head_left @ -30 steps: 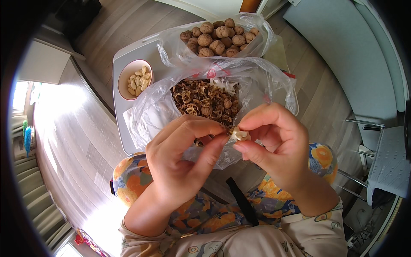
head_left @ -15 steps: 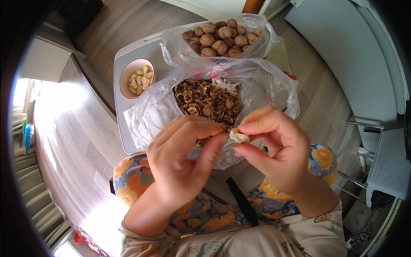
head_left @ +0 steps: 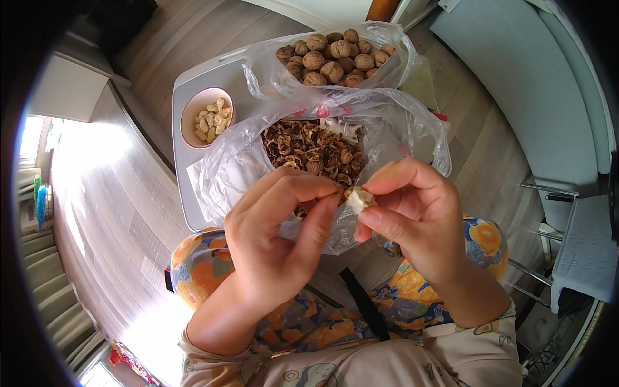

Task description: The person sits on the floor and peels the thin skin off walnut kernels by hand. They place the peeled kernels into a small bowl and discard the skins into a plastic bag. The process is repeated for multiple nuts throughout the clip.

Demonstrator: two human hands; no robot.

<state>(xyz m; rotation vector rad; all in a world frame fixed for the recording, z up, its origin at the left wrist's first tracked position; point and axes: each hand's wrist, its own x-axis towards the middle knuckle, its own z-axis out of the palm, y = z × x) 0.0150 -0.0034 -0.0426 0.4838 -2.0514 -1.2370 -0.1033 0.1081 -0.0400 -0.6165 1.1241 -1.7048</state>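
You sit over a grey wood-plank floor (head_left: 122,213), which sunlight washes pale on its left side. Left of that bright patch hang pleated curtains (head_left: 48,303); far right of it stands a grey sofa (head_left: 535,84).

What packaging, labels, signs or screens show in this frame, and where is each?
Far bag: clear plastic, top of the tray, full of whole brown walnuts.
Near bag: clear crumpled plastic with red marks at its far rim, just beyond both hands, holding broken shells.
No signs or screens in view.
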